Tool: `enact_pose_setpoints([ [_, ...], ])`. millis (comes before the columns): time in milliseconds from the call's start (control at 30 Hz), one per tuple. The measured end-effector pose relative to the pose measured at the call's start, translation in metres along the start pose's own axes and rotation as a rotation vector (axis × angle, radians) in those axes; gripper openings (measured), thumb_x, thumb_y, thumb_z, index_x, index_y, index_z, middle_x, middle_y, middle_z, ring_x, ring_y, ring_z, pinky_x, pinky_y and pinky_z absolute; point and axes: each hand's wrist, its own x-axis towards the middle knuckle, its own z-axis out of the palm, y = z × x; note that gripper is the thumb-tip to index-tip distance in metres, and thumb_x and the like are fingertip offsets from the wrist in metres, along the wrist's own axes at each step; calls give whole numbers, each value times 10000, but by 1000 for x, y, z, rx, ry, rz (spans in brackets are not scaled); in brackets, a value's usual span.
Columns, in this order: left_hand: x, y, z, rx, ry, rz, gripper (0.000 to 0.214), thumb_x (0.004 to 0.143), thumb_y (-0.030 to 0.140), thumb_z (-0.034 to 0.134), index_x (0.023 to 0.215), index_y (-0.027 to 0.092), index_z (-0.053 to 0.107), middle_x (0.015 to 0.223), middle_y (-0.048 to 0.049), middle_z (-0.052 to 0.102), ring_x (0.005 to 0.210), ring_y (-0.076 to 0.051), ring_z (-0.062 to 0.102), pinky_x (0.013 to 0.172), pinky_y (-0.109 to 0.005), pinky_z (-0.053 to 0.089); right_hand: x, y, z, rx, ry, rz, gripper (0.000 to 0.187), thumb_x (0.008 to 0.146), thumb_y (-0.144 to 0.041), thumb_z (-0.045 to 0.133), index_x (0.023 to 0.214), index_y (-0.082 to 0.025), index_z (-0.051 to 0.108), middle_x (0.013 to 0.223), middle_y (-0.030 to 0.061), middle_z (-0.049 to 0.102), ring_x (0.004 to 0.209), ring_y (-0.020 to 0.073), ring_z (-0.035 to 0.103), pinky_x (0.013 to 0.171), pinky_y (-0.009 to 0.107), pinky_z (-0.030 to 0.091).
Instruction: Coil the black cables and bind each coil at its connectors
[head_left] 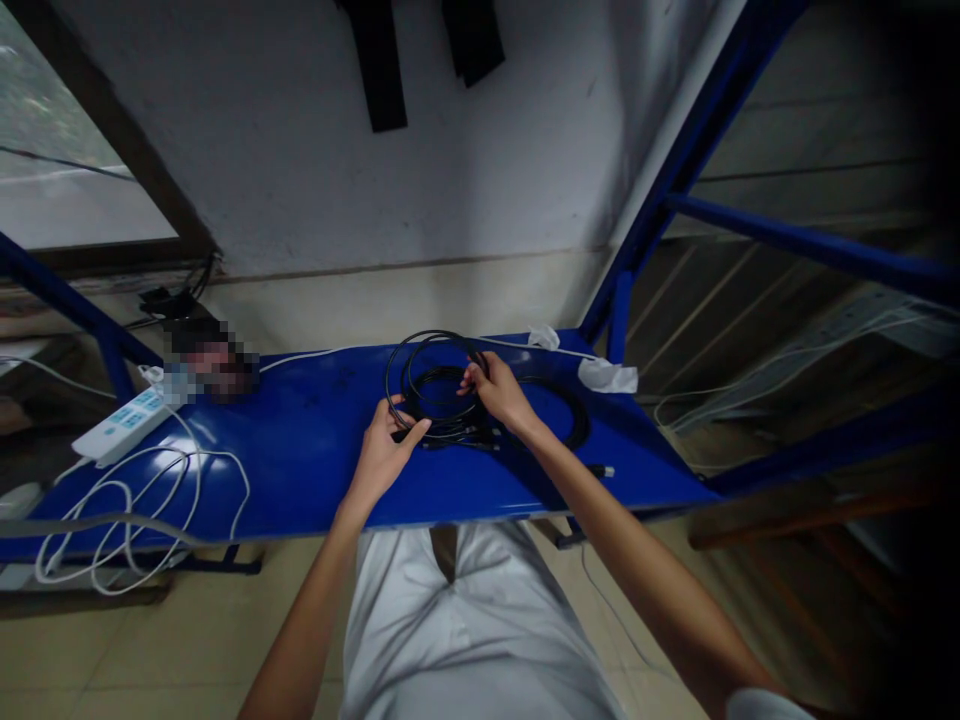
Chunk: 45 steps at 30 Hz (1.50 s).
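Note:
A black cable runs in loose loops between my two hands, raised a little over the blue table. My left hand grips the left side of the loops, fingers behind and thumb in front. My right hand is closed on the cable at the upper right of the loops, fingers curled. More black cable coils lie on the table behind and to the right of my right hand. A cable plug with a pale metal end lies below my right forearm. Several small connector ends show between my hands.
The blue table has a white power strip and tangled white cord at its left. Crumpled white scraps lie at the back right. Blue frame posts rise at the sides, with a wall behind. A patch at left is pixelated.

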Motion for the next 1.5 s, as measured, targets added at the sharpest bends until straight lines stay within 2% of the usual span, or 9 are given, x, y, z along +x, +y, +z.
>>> enact_pose_setpoints([
  [167,-10,-5,1,155,60,45,712,940,499,811,1513,204,510,1159,-97,734,1031,-240,755,971,-380,584,-21,11,-23,-605,-14,-239,342,1089,-451,576,1229,-150,659,1149,181,727,1095,311,712,996,499,597],
  [267,-13,-5,0,260,59,64,734,972,529,766,1562,195,486,1242,-127,713,1088,-262,741,1007,-411,577,-55,5,-52,-691,64,-293,466,1106,-475,562,1438,-153,620,1345,212,672,1230,335,699,1049,515,597],
  [433,-12,1,-21,533,-122,78,565,1046,627,615,1386,176,646,1267,-152,668,1088,-286,710,1036,-464,576,-123,4,-105,-840,3,-266,440,1085,-472,623,1427,-202,686,1401,185,677,1312,357,665,1133,554,559],
  [567,7,32,-34,969,-4,111,583,1051,664,571,1281,144,699,1238,-188,675,1147,-389,680,1053,-571,555,-165,12,-122,-891,-48,-242,432,1059,-496,681,1400,-235,726,1428,164,690,1334,367,664,1121,570,557],
  [667,32,69,-7,1017,54,276,532,1080,579,573,1390,151,643,1279,-178,682,1183,-388,661,1053,-563,549,-177,18,-122,-873,-25,-246,384,1065,-463,684,1377,-245,740,1393,152,717,1319,352,673,1107,558,559],
  [767,55,94,54,881,-236,532,315,1128,404,535,1342,216,668,1286,-117,701,1215,-305,657,1104,-464,527,-178,24,-122,-859,-1,-285,341,1071,-420,687,1359,-244,740,1338,144,742,1272,334,692,1080,544,562],
  [867,69,94,121,925,-566,666,329,1115,360,569,1391,204,655,1335,-119,688,1233,-305,642,1094,-449,520,-178,28,-123,-863,6,-318,333,1071,-392,693,1362,-233,730,1314,147,746,1247,326,697,1068,540,562],
  [1000,73,73,172,1102,-644,709,420,1100,245,552,1510,156,577,1392,-177,643,1243,-340,623,1033,-464,535,-181,29,-122,-852,22,-309,390,1069,-379,696,1435,-244,690,1329,147,738,1249,323,693,1074,542,573],
  [1500,83,60,180,1195,-604,752,284,994,-42,486,1166,81,677,1248,-193,649,1188,-313,638,998,-418,556,-180,20,-123,-771,43,-213,439,1090,-432,650,1483,-242,606,1307,138,750,1219,324,706,1053,525,568],
])
